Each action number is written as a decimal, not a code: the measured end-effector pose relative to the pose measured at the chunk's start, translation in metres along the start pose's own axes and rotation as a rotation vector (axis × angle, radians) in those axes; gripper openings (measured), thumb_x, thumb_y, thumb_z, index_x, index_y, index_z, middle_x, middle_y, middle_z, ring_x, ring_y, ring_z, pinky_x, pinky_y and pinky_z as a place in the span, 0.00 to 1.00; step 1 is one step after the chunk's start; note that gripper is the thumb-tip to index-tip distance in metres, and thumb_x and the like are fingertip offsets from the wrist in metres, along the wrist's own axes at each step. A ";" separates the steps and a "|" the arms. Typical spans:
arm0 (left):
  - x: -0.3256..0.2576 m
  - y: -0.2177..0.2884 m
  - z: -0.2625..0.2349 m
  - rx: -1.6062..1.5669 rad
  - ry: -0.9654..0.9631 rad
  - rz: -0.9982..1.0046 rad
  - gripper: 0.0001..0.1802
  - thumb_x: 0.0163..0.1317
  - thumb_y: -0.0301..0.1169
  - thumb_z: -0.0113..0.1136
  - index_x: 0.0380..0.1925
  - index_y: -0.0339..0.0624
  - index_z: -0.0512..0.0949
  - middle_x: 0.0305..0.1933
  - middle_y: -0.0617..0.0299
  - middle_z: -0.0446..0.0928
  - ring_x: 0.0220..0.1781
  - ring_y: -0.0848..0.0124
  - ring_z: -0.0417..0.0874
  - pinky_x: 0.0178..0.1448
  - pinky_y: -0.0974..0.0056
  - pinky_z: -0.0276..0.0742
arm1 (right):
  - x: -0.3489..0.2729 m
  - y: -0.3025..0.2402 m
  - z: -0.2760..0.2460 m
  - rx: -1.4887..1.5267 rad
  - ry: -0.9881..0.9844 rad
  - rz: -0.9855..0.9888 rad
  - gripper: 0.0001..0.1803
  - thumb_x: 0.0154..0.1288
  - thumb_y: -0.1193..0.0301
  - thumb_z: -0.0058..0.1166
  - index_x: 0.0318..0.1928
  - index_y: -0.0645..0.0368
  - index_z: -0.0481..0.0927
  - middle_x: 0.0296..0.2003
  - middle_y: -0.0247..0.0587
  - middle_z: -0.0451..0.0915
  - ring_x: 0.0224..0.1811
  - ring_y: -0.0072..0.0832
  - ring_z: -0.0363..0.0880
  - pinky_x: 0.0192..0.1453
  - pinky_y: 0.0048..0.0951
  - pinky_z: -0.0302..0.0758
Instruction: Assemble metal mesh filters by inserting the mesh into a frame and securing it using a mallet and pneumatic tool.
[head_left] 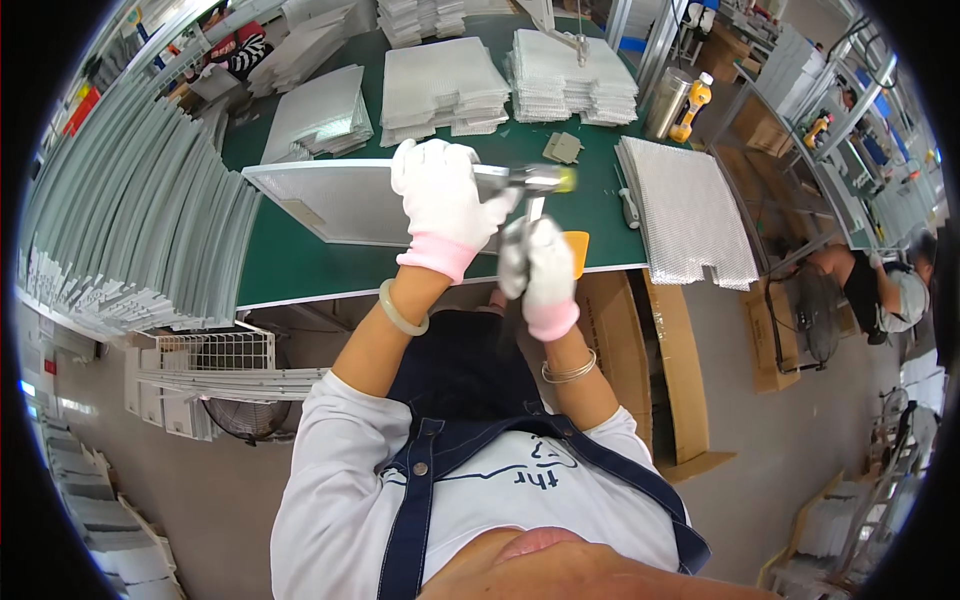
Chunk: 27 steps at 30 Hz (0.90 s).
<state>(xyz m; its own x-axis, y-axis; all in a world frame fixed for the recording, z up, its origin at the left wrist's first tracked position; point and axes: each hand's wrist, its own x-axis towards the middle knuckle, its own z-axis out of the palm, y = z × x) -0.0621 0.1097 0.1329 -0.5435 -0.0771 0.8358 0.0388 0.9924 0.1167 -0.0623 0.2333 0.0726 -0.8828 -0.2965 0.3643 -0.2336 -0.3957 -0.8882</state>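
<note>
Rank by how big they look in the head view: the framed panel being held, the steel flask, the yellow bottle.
1. Framed panel, by far the largest.
2. Steel flask.
3. Yellow bottle, a little smaller than the flask beside it.

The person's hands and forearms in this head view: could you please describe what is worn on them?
Both the left hand and the right hand wear white knit gloves with pink cuffs. A pale green bangle circles the left wrist, thin silver bangles the right. White sleeves are pushed up above the elbows.
</note>
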 end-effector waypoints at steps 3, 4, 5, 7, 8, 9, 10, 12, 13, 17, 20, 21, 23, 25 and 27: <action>0.000 -0.005 0.003 0.017 0.017 -0.017 0.26 0.34 0.46 0.71 0.30 0.43 0.73 0.32 0.57 0.70 0.44 0.56 0.69 0.55 0.52 0.58 | 0.000 0.000 -0.001 0.367 0.017 0.130 0.21 0.73 0.55 0.34 0.36 0.60 0.69 0.17 0.29 0.62 0.12 0.15 0.56 0.14 0.19 0.55; 0.000 -0.005 0.003 0.018 0.020 -0.019 0.26 0.34 0.46 0.71 0.30 0.43 0.73 0.32 0.57 0.70 0.44 0.56 0.69 0.55 0.52 0.58 | 0.005 0.002 -0.004 0.489 0.115 0.104 0.21 0.73 0.55 0.34 0.34 0.60 0.69 0.17 0.28 0.62 0.12 0.15 0.56 0.14 0.18 0.55; 0.000 -0.005 0.003 0.007 0.015 0.006 0.25 0.34 0.45 0.71 0.29 0.43 0.73 0.32 0.57 0.70 0.43 0.56 0.70 0.54 0.53 0.59 | 0.007 0.004 -0.006 0.537 0.151 0.110 0.21 0.73 0.54 0.34 0.34 0.60 0.68 0.17 0.27 0.62 0.11 0.15 0.55 0.14 0.18 0.54; 0.002 -0.003 0.002 -0.006 0.018 0.017 0.23 0.36 0.44 0.70 0.29 0.43 0.73 0.31 0.58 0.70 0.42 0.57 0.70 0.54 0.53 0.59 | -0.003 0.001 0.006 0.368 -0.027 0.244 0.22 0.73 0.53 0.34 0.35 0.60 0.68 0.17 0.28 0.61 0.11 0.15 0.54 0.14 0.19 0.54; 0.003 -0.003 0.003 -0.005 0.020 0.014 0.23 0.36 0.44 0.70 0.29 0.43 0.73 0.31 0.58 0.70 0.42 0.57 0.70 0.54 0.53 0.59 | -0.005 0.001 0.010 0.468 -0.046 0.256 0.22 0.72 0.52 0.34 0.36 0.60 0.68 0.17 0.29 0.62 0.11 0.16 0.55 0.14 0.19 0.55; 0.002 -0.004 0.003 -0.014 0.025 0.011 0.23 0.37 0.43 0.70 0.29 0.43 0.73 0.31 0.58 0.70 0.42 0.57 0.71 0.55 0.53 0.59 | -0.003 0.001 0.007 0.426 -0.033 0.241 0.22 0.72 0.52 0.34 0.36 0.60 0.68 0.17 0.29 0.62 0.11 0.16 0.55 0.14 0.19 0.55; 0.002 -0.004 0.003 -0.024 0.030 0.008 0.22 0.37 0.43 0.70 0.29 0.43 0.73 0.31 0.58 0.70 0.41 0.58 0.71 0.56 0.53 0.59 | 0.000 0.001 0.002 0.384 -0.020 0.226 0.22 0.72 0.52 0.35 0.36 0.61 0.68 0.17 0.30 0.62 0.11 0.16 0.55 0.14 0.19 0.55; 0.001 -0.005 0.004 -0.044 0.042 0.012 0.22 0.37 0.42 0.70 0.28 0.43 0.73 0.31 0.58 0.70 0.41 0.59 0.71 0.56 0.53 0.59 | 0.010 -0.003 -0.012 0.344 -0.003 0.236 0.22 0.72 0.52 0.36 0.36 0.59 0.69 0.17 0.30 0.64 0.12 0.16 0.57 0.14 0.19 0.57; 0.000 -0.006 0.005 -0.058 0.056 0.017 0.21 0.37 0.41 0.70 0.28 0.43 0.73 0.30 0.59 0.70 0.41 0.59 0.71 0.57 0.53 0.59 | 0.014 -0.013 -0.019 0.259 -0.034 0.245 0.21 0.71 0.52 0.38 0.36 0.58 0.70 0.18 0.30 0.65 0.13 0.16 0.60 0.15 0.18 0.59; -0.001 -0.007 0.006 -0.147 0.069 -0.017 0.19 0.37 0.38 0.70 0.26 0.43 0.73 0.31 0.57 0.69 0.42 0.58 0.70 0.62 0.49 0.55 | 0.037 -0.057 -0.042 -0.191 -0.229 0.086 0.18 0.70 0.55 0.44 0.37 0.58 0.74 0.19 0.27 0.70 0.17 0.12 0.64 0.19 0.14 0.61; -0.001 -0.003 0.009 -0.188 0.069 -0.020 0.18 0.36 0.35 0.69 0.26 0.43 0.73 0.31 0.57 0.69 0.41 0.58 0.70 0.62 0.49 0.55 | 0.067 -0.101 -0.056 -0.742 -0.411 -0.036 0.15 0.70 0.60 0.43 0.34 0.59 0.73 0.18 0.35 0.70 0.19 0.23 0.71 0.26 0.26 0.67; -0.002 -0.003 0.009 -0.193 0.070 -0.025 0.18 0.36 0.35 0.69 0.26 0.43 0.73 0.31 0.57 0.69 0.41 0.58 0.70 0.62 0.49 0.55 | 0.077 -0.112 -0.056 -0.937 -0.485 -0.156 0.14 0.69 0.61 0.43 0.33 0.58 0.72 0.18 0.38 0.71 0.20 0.30 0.72 0.27 0.29 0.69; -0.001 -0.004 0.007 -0.210 0.059 -0.039 0.16 0.36 0.33 0.68 0.25 0.43 0.73 0.30 0.57 0.69 0.41 0.58 0.70 0.62 0.48 0.54 | 0.091 -0.124 -0.051 -1.238 -0.631 -0.410 0.12 0.67 0.63 0.44 0.31 0.56 0.72 0.21 0.46 0.73 0.26 0.47 0.74 0.30 0.37 0.71; 0.000 -0.005 0.008 -0.199 0.084 -0.028 0.17 0.35 0.33 0.69 0.25 0.43 0.72 0.30 0.58 0.69 0.40 0.58 0.70 0.60 0.50 0.55 | 0.098 -0.136 -0.043 -1.278 -0.656 -0.370 0.12 0.67 0.62 0.44 0.32 0.56 0.72 0.21 0.46 0.73 0.26 0.46 0.75 0.30 0.37 0.72; 0.001 -0.005 0.011 -0.185 0.107 -0.016 0.19 0.34 0.33 0.70 0.25 0.43 0.71 0.29 0.59 0.69 0.39 0.59 0.70 0.58 0.51 0.56 | 0.107 -0.138 -0.041 -1.313 -0.669 -0.330 0.11 0.67 0.64 0.44 0.31 0.56 0.73 0.21 0.44 0.74 0.24 0.45 0.74 0.29 0.36 0.71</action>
<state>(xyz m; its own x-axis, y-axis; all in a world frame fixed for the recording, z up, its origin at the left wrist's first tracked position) -0.0720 0.1053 0.1271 -0.4534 -0.1118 0.8843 0.1900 0.9572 0.2184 -0.1406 0.2917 0.2229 -0.4608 -0.8250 0.3272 -0.8860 0.4062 -0.2236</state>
